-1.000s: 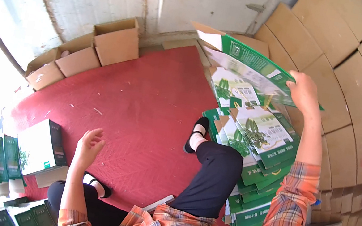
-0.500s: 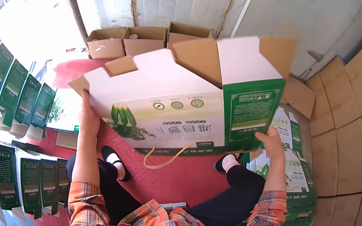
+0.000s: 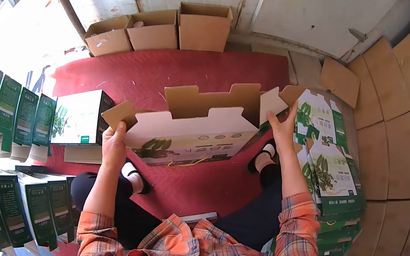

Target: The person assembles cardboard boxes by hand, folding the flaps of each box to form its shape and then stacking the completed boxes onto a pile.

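Observation:
Between my hands is a printed carton [image 3: 197, 140], opened out into a box shape, with its brown and white flaps up and a yellow cord handle on the near face. My left hand [image 3: 114, 143] grips the flap at the carton's left end, thumb on top. At the right end my right hand [image 3: 282, 127] holds the corner flap, thumb against its white side. The carton's base is hidden from view. Right of it lies a stack of flat printed cartons [image 3: 335, 174].
Three brown boxes [image 3: 202, 32] stand by the wall. Green and white cartons [image 3: 16, 107] line the left side, with a white printed box [image 3: 76, 120] beside them. Brown cardboard sheets [image 3: 374, 172] cover the right. Red matting [image 3: 170, 76] lies underfoot.
The carton has come down and tilted, and opened from a flatter shape so its inside shows. My right hand has moved up and left to its top corner; my left hand has moved slightly right and lower.

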### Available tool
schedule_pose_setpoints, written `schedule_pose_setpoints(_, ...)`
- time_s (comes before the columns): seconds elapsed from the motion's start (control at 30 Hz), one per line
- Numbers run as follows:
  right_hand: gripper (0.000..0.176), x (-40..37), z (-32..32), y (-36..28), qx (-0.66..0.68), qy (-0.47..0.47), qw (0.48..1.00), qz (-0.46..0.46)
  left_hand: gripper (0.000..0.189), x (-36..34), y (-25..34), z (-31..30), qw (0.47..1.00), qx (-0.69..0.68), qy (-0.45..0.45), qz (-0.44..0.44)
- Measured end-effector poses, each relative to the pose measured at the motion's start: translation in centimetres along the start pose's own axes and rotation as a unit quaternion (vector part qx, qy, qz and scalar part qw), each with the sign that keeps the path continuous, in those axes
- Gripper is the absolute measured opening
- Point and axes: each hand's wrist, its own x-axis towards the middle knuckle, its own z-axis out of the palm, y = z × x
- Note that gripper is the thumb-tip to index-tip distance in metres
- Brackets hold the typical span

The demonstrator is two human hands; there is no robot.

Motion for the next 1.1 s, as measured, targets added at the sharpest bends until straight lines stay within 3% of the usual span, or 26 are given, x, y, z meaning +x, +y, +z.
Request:
schedule_pose_setpoints(0.07, 0.128, -0.1, 0.2, 0.0, -0.011, -0.014, 1.0, 0.001, 0.026, -0.2, -0.7, -0.5, 0.999, 0.051, -0.007, -0.017)
schedule_pose_setpoints(0.2, 0.128, -1.4, 1.2, -0.4, -0.002, -0.061, 0.998, -0.03, 0.019, -1.4, -1.8, 0.7, 0.991, 0.12, -0.029, -0.054)
schedule_pose_setpoints(0.27, 0.128, -2.6, 2.1, -0.9, -0.081, -0.117, 0.988, -0.051, 0.025, -1.5, -5.4, -0.3, 0.981, 0.18, -0.066, -0.04)
schedule_pose_setpoints(0.33, 0.12, -2.2, 2.1, -0.7, -0.091, -0.116, 0.988, -0.037, 0.045, -2.2, -5.2, 0.8, 0.951, 0.275, -0.121, 0.076)
schedule_pose_setpoints(0.4, 0.107, -1.4, 1.3, -0.8, -0.189, -0.163, 0.968, 0.033, 0.053, -2.4, -4.2, 1.6, 0.929, 0.315, -0.163, 0.1)
schedule_pose_setpoints(0.43, 0.085, -1.8, 1.4, -0.8, -0.334, -0.099, 0.936, -0.059, 0.061, -2.6, -3.3, 2.1, 0.905, 0.352, -0.205, 0.125)
schedule_pose_setpoints(0.47, 0.085, -1.7, 1.4, -0.9, -0.334, -0.099, 0.936, -0.057, 0.072, -3.0, -2.3, 2.7, 0.877, 0.392, -0.238, 0.142)
schedule_pose_setpoints(0.53, 0.072, -1.1, 1.5, -1.1, -0.384, -0.133, 0.909, 0.088, 0.076, -3.5, -1.7, 3.2, 0.833, 0.444, -0.27, 0.191)
schedule_pose_setpoints(0.57, 0.072, -1.3, 1.3, -1.0, -0.385, -0.134, 0.909, 0.089, 0.076, -3.7, -1.3, 3.4, 0.834, 0.443, -0.27, 0.19)
schedule_pose_setpoints(0.63, 0.065, -2.0, 0.9, -0.9, -0.268, -0.116, 0.956, -0.004, 0.074, -3.7, -0.5, 3.6, 0.805, 0.48, -0.283, 0.201)
schedule_pose_setpoints(0.73, 0.065, -2.9, 0.0, -1.9, -0.169, -0.149, 0.974, -0.041, 0.067, -3.5, 0.5, 3.1, 0.821, 0.491, -0.227, 0.181)
schedule_pose_setpoints(0.83, 0.064, -5.4, -0.7, -6.0, -0.228, -0.215, 0.949, -0.039, 0.058, -3.6, 1.5, 2.3, 0.829, 0.485, -0.139, 0.24)
schedule_pose_setpoints(0.9, 0.064, -6.7, -0.9, -6.1, -0.197, -0.237, 0.95, -0.047, 0.053, -3.2, 1.8, 1.1, 0.845, 0.459, -0.063, 0.267)
schedule_pose_setpoints(1.03, 0.065, -8.0, 0.2, -5.3, -0.177, -0.28, 0.943, -0.045, 0.046, -2.9, 3.1, 0.6, 0.868, 0.446, -0.032, 0.214)
schedule_pose_setpoints(1.1, 0.069, -8.2, 0.8, -4.1, -0.227, -0.294, 0.928, -0.04, 0.04, -2.9, 3.5, 1.2, 0.853, 0.504, -0.086, 0.102)
